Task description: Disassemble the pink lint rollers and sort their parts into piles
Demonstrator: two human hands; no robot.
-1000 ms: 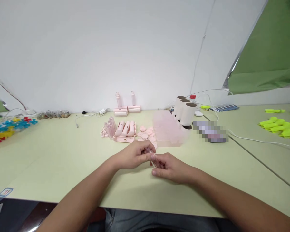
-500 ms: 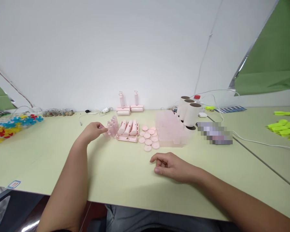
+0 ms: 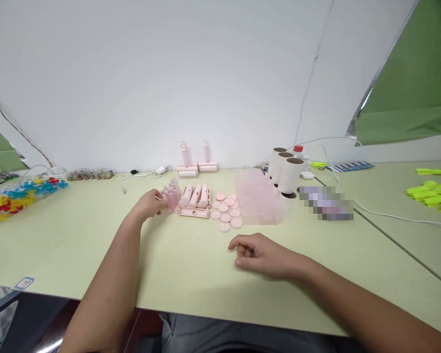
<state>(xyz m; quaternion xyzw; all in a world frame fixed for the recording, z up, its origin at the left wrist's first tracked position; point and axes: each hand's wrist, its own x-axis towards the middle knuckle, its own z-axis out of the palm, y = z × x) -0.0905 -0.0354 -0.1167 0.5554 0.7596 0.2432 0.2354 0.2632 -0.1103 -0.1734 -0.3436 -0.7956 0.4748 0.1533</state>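
My left hand [image 3: 149, 204] reaches out to a cluster of clear pink tubes [image 3: 170, 194] standing on the pale green table [image 3: 95, 235]; its fingertips are closed on one of them. Right of the tubes lies a pink tray with rollers [image 3: 195, 199], then several pink round discs [image 3: 227, 211] and a clear pink plastic box [image 3: 259, 198]. My right hand [image 3: 262, 255] rests on the table nearer to me, fingers loosely curled, with nothing visible in it.
Three white paper rolls [image 3: 284, 169] stand beyond the box, with a red-capped bottle behind them. Two pink lint rollers [image 3: 196, 164] stand by the wall. Coloured plastic pieces [image 3: 18, 193] lie far left, neon yellow pieces [image 3: 431, 191] far right. White cables cross the right side.
My left hand left my right hand and went out to the pink tubes at the left. My right hand stayed where it was, no longer holding the small clear piece.
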